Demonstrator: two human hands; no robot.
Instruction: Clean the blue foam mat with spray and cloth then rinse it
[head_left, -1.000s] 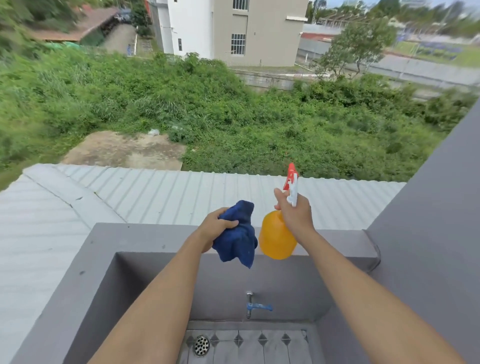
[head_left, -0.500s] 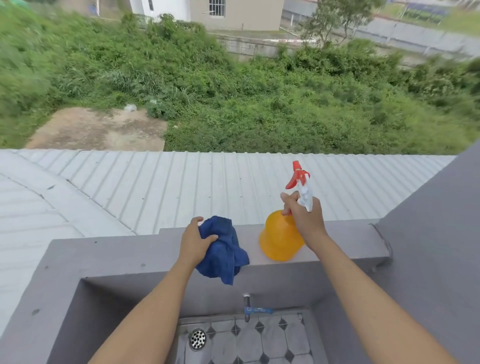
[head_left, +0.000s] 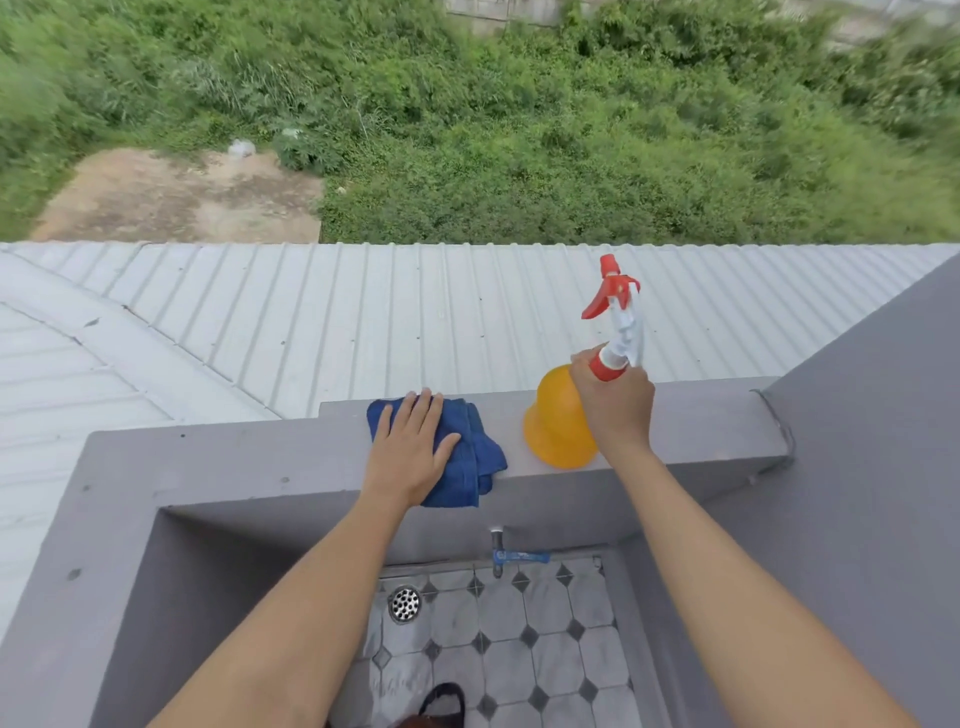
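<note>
On ledge (head_left: 701, 415): left hand (head_left: 410, 447) flat on cloth (head_left: 478, 452); right hand (head_left: 615, 400) grips spray bottle (head_left: 558, 421).

You have a single view, worn on your head, looking steeply forward and down over a grey ledge (head_left: 701, 415) close in front of you. Your forearms enter from the bottom edge. Beyond the ledge it takes in a corrugated roof (head_left: 363, 312) below and greenery (head_left: 571, 130) farther off, which looks blurred toward the upper right corner.
</note>
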